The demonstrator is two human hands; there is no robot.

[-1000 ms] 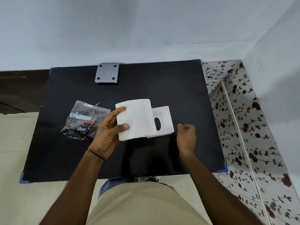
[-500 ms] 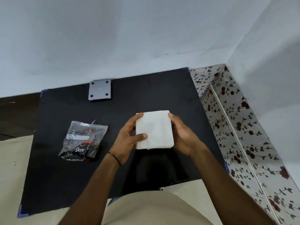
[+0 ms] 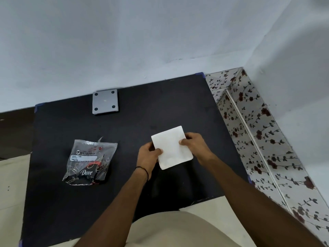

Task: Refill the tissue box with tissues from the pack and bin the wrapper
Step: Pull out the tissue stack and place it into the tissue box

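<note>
Left hand (image 3: 148,154), right hand (image 3: 195,142) gripping one tissue stack (image 3: 171,147), one wrapper (image 3: 89,161)

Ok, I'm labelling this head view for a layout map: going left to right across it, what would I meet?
tissue wrapper → left hand → tissue stack → right hand → floral tiles. The grey square plate overlaps the wrapper sideways, so it is left out.

white tissues (image 3: 171,147), black mat (image 3: 160,107)
</note>
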